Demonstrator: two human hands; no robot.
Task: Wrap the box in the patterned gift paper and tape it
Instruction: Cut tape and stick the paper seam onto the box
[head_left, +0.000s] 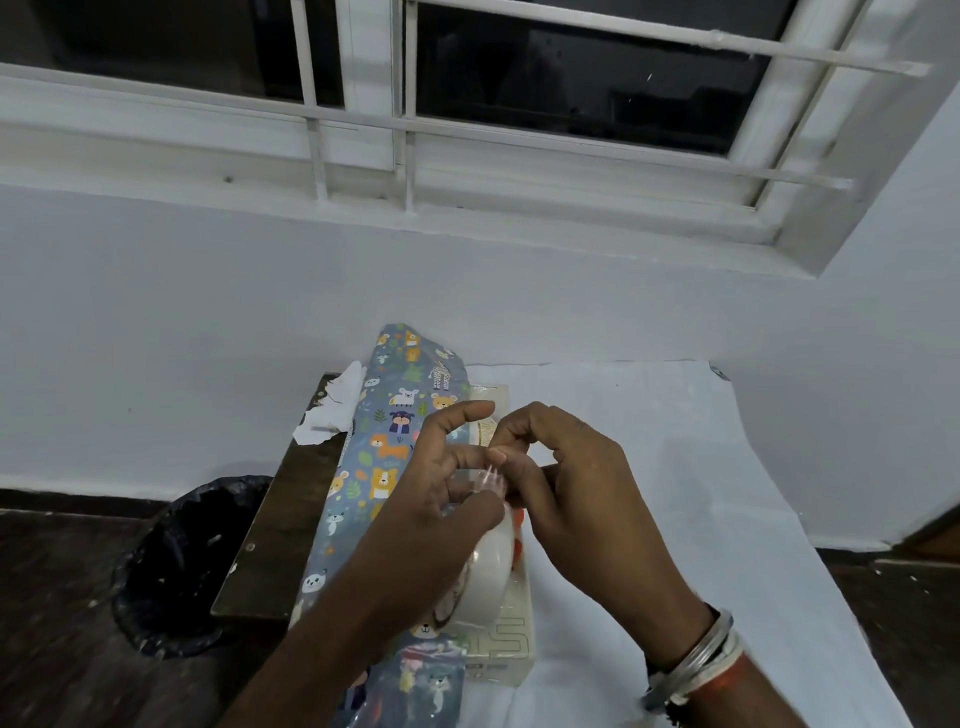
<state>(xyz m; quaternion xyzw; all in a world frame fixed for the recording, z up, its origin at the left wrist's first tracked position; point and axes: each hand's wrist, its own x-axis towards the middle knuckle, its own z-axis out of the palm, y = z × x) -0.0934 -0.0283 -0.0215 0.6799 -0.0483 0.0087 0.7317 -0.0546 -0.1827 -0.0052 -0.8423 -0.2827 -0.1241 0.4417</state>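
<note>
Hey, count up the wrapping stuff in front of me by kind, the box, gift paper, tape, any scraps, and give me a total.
box: 1
patterned gift paper: 1, looks like a single sheet
tape roll: 1, held in the left hand, loose end pinched by the right hand
torn white paper scrap: 1
Total: 4

Two hands, one box, one tape roll, one paper sheet.

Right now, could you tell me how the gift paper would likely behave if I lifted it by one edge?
The paper is probably floppy: its far end curls up by the wall rather than lying flat. It looks thin, so it is likely light for its size and would sag when lifted.
</note>
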